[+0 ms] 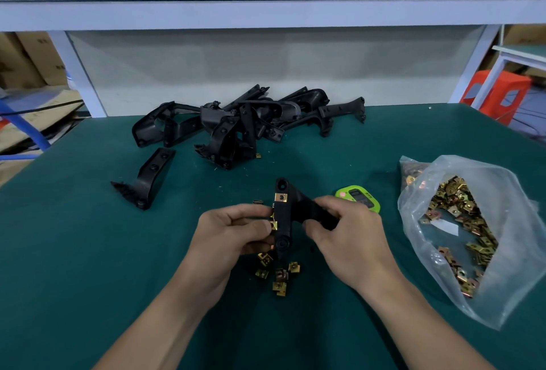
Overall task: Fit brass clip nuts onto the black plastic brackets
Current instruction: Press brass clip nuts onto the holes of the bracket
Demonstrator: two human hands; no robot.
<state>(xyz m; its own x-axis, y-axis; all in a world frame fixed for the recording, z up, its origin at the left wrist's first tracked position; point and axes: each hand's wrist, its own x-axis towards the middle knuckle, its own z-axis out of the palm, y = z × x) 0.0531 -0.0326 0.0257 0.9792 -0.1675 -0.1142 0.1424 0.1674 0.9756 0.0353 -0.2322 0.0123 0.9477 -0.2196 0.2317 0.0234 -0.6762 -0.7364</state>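
Bracket (284, 216) work centres on the piece held up between both hands, above the middle of the table (88, 251) and somewhat toward its near edge. The right grip (351, 236) curls round the bracket's side arm and steadies it. The left grip (236, 231) pinches a clip nut (273, 225) against the bracket's left rim, about midway along its length, thumb on top. A seated nut (280, 197) already sits higher up, just below the top hole.

The step in hand looks like the second nut going on, and it appears only partly home. The next move probably calls for a firm sideways push, with the nut's hole lined up over the bracket's, while the right grip braces against it. The lower hole looks bare and likely takes another.

Loose nuts (279, 276) lie on the table just below the hands. A green timer (359, 197) sits just beyond the right grip. An open bag (461, 222) of nuts lies by the right edge. A pile (245, 121) of brackets waits at the far edge, with a lone bracket (147, 180) apart on its left.
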